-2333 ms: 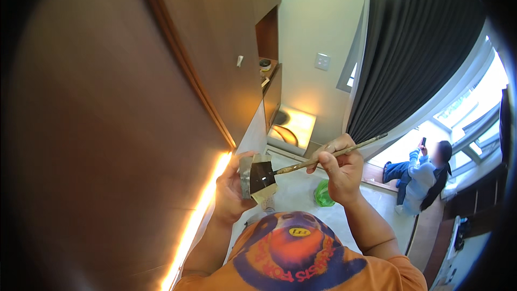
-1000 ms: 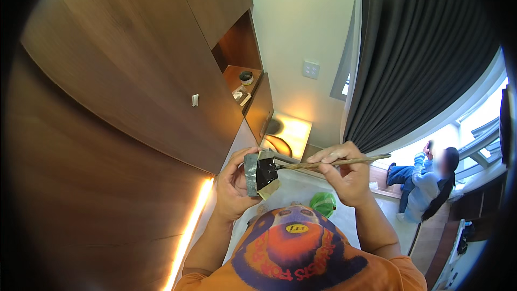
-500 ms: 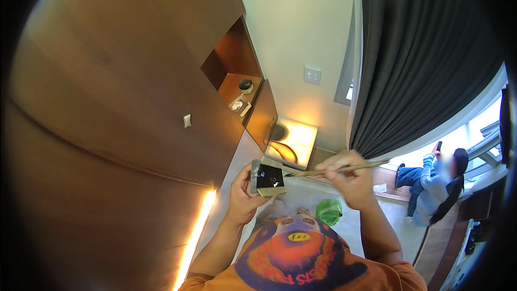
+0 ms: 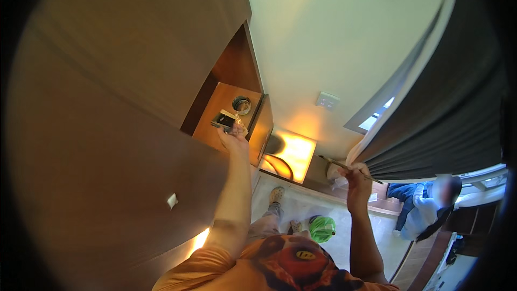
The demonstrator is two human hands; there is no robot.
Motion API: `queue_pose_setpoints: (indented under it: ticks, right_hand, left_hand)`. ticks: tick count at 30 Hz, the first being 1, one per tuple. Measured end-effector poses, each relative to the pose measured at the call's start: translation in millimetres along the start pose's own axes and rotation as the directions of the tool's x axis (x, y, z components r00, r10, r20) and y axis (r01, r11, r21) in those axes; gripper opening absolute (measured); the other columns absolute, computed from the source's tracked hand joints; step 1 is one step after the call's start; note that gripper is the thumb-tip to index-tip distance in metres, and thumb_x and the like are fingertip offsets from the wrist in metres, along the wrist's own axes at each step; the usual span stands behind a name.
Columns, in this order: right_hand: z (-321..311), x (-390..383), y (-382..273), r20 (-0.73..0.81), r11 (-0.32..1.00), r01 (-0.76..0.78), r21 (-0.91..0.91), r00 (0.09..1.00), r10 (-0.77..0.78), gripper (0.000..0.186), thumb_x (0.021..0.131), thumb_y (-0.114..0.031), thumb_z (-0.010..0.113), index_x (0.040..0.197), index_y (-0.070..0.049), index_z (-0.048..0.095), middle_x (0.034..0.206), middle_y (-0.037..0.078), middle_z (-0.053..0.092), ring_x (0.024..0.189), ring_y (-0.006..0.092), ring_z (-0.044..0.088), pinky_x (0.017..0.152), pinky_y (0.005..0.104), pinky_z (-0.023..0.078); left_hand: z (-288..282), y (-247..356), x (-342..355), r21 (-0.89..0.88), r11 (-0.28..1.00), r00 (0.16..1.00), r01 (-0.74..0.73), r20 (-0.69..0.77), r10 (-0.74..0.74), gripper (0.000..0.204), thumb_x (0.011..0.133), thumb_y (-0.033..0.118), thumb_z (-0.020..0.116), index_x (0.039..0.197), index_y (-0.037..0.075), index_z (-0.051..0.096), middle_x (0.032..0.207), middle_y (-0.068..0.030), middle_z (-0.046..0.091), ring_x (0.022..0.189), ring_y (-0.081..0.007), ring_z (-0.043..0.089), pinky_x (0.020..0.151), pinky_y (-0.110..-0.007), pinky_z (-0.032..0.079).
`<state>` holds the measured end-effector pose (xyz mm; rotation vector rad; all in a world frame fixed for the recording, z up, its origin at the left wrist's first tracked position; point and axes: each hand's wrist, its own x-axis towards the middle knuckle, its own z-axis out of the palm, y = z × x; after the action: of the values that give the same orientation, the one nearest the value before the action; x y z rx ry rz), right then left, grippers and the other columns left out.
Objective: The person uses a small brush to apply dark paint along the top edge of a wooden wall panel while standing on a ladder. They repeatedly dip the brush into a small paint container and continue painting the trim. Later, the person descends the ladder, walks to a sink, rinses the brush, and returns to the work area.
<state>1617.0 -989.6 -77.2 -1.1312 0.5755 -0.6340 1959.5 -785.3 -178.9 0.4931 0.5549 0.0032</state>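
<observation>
My left hand (image 4: 231,137) holds a small squarish container (image 4: 224,121) of black liquid with tan edges, out over the wooden niche shelf (image 4: 211,134); whether it rests on the shelf I cannot tell. Some pale, crumpled material (image 4: 241,125) lies just right of it, and a round tin (image 4: 241,105) stands behind on the shelf. My right hand (image 4: 355,178) grips a long thin paintbrush (image 4: 339,163), held apart from the container in front of the curtain's lower edge.
Tall brown cabinet panels (image 4: 91,140) fill the left. A glowing lamp box (image 4: 296,153) sits below the wall switch (image 4: 328,99). A green bag (image 4: 323,229) is on the floor beside my feet (image 4: 277,195). A person (image 4: 423,210) sits by the window at right, behind the dark curtain (image 4: 447,102).
My left hand has carried the container from in front of my body up to the niche. My right hand has drawn the brush away from it, rightward. The view has shifted.
</observation>
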Motion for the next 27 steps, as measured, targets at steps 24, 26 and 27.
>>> queue_pose_setpoints:
  ticks: [24, 26, 27]
  right_hand:
    - [274, 210, 295, 0.087, 0.596, -0.531, 0.603, 0.786, 0.612, 0.029, 0.096, -0.017, 0.073, 0.122, -0.006, 0.068, 0.104, 0.003, 0.071, 0.088, 0.0105, 0.065, 0.081, 0.0255, 0.053]
    - [284, 207, 298, 0.054, 0.614, -0.537, 0.579, 0.776, 0.628, 0.029, 0.096, -0.017, 0.074, 0.122, -0.007, 0.068, 0.107, 0.003, 0.071, 0.088, 0.0101, 0.065, 0.080, 0.0256, 0.053]
    - [286, 204, 298, 0.066, 0.616, -0.536, 0.578, 0.783, 0.619, 0.029, 0.095, -0.017, 0.074, 0.122, -0.007, 0.068, 0.106, 0.003, 0.071, 0.088, 0.0103, 0.064, 0.079, 0.0258, 0.053]
  left_hand:
    - [7, -20, 228, 0.428, 0.893, 0.838, 0.137, -0.531, 0.125, 0.026, 0.100, 0.032, 0.052, 0.112, 0.011, 0.063, 0.106, -0.0049, 0.064, 0.083, -0.0179, 0.060, 0.072, -0.033, 0.049]
    - [15, -19, 218, 0.418, 0.900, 0.816, 0.120, -0.558, 0.150, 0.030, 0.101, 0.034, 0.052, 0.113, 0.009, 0.063, 0.109, -0.0069, 0.065, 0.085, -0.0201, 0.062, 0.073, -0.036, 0.050]
    - [18, -22, 207, 0.404, 0.912, 0.810, 0.075, -0.557, 0.181, 0.032, 0.102, 0.035, 0.052, 0.113, 0.008, 0.063, 0.110, -0.0080, 0.065, 0.088, -0.0212, 0.063, 0.075, -0.037, 0.051]
